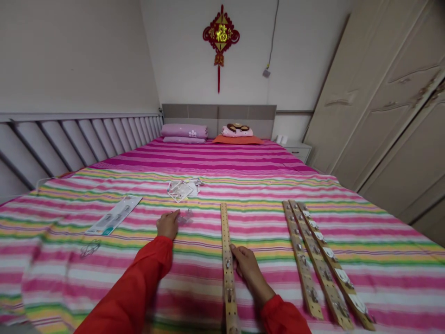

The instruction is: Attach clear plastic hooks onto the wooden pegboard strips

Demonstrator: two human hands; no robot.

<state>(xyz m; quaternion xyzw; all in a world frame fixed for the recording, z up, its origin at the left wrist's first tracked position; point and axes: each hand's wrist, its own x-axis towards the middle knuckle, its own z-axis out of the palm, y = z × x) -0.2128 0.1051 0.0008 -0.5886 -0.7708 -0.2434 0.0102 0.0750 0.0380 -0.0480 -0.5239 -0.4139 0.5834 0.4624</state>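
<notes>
A long, narrow wooden strip [224, 232] with rows of small holes lies lengthwise in front of me. Metal hooks [228, 294] are fixed along its nearer half. My right hand [247, 266] is closed on the strip's right edge, thumb near a hook. Farther left, my left hand [168, 224] has its fingertips pinched together at a small pile of clear plastic pieces [187, 216]; exactly what it grips is partly hidden. Three more strips lie side by side on the right; the outermost strip [342, 276] carries round white pieces beside its hooks.
Striped cloth [194, 287] covers the bed. At left lie a flat clear pack [116, 215] and a tangle of clear loops [90, 248]. Cards and packaging [183, 189] sit beyond my left hand. A railing [114, 134] borders the left side; wardrobe doors [382, 106] stand right.
</notes>
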